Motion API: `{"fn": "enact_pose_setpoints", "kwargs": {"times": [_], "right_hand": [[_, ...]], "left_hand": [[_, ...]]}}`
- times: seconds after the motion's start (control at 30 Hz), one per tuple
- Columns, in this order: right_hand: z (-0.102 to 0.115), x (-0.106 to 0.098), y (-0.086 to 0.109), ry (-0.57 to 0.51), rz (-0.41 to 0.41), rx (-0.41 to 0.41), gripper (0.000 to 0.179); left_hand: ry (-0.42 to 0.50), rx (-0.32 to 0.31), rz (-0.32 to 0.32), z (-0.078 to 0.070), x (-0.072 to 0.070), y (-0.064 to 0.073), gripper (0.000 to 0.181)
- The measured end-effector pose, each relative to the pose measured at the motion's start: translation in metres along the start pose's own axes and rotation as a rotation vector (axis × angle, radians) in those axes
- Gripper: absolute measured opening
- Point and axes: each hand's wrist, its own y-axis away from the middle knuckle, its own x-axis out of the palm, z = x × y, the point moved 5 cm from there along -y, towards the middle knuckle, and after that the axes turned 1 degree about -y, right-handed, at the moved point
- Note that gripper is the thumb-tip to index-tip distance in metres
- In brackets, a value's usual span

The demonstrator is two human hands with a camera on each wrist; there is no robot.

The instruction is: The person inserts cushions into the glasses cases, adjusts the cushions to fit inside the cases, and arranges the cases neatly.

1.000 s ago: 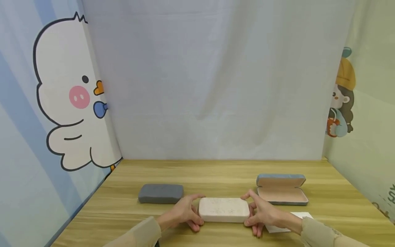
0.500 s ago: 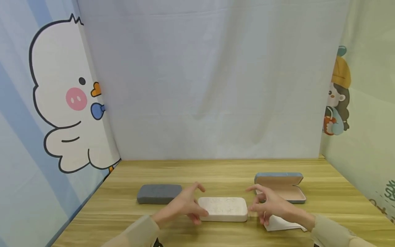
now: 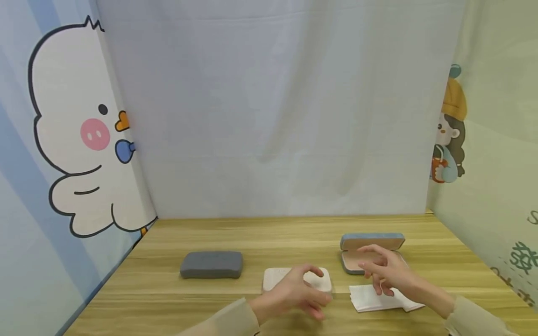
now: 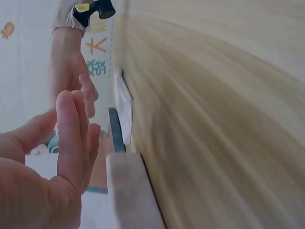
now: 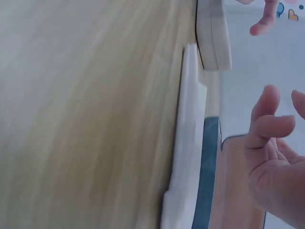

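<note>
My left hand [image 3: 294, 291] is in front of the closed white glasses case [image 3: 274, 277] in the head view, partly hiding it. The left wrist view puts that hand above the white case [image 4: 131, 191], with its fingers loosely bent and nothing in them. My right hand [image 3: 388, 273] hangs over a folded white cloth [image 3: 364, 298], just in front of a blue glasses case [image 3: 371, 237] whose lid stands up, showing a peach lining. Its fingers are loosely bent and hold nothing; the right wrist view shows the cloth [image 5: 188, 138] below this hand.
A closed grey glasses case [image 3: 211, 265] lies on the left of the wooden table [image 3: 201, 308]. Behind the table hangs a plain pale curtain [image 3: 273, 116], with cartoon-printed cloth on both sides.
Both hands have let go of the white case's ends. The left hand has moved right across its front, and the right hand has risen and moved right, over the cloth.
</note>
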Motion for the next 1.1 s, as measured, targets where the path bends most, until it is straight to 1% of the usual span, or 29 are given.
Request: {"fn": "enact_pose_setpoints", "kwargs": {"times": [0.03, 0.1, 0.2, 0.33, 0.43, 0.47, 0.63, 0.8, 0.9, 1.0, 1.1], "right_hand": [[-0.003, -0.003, 0.002, -0.004, -0.007, 0.003, 0.058], [-0.008, -0.01, 0.006, -0.012, -0.01, 0.001, 0.057], [-0.016, -0.02, 0.014, -0.015, -0.019, 0.013, 0.054], [-0.027, -0.036, 0.028, -0.011, -0.041, 0.06, 0.047], [-0.035, -0.048, 0.039, -0.001, -0.063, 0.109, 0.047], [-0.038, -0.051, 0.043, 0.009, -0.066, 0.113, 0.049], [-0.048, -0.068, 0.057, 0.05, -0.073, 0.159, 0.06], [-0.056, -0.076, 0.065, 0.084, -0.057, 0.207, 0.065], [-0.06, -0.077, 0.067, 0.097, -0.069, 0.229, 0.062], [-0.062, -0.077, 0.067, 0.108, -0.079, 0.216, 0.056], [-0.063, -0.076, 0.068, 0.11, -0.084, 0.2, 0.052]], "left_hand": [[0.006, -0.002, 0.005, 0.001, 0.004, -0.003, 0.052], [0.027, -0.003, -0.005, 0.003, 0.013, -0.008, 0.051], [0.035, -0.017, -0.021, 0.007, 0.025, -0.016, 0.051], [0.048, -0.038, -0.056, 0.012, 0.04, -0.026, 0.051], [0.053, -0.053, -0.086, 0.017, 0.05, -0.032, 0.049], [0.05, -0.059, -0.099, 0.018, 0.052, -0.033, 0.049], [0.031, -0.086, -0.167, 0.024, 0.061, -0.041, 0.047], [0.012, -0.121, -0.239, 0.027, 0.069, -0.048, 0.042], [-0.006, -0.135, -0.285, 0.028, 0.072, -0.051, 0.039], [-0.016, -0.141, -0.314, 0.029, 0.074, -0.053, 0.038], [-0.011, -0.132, -0.332, 0.029, 0.076, -0.054, 0.038]]}}
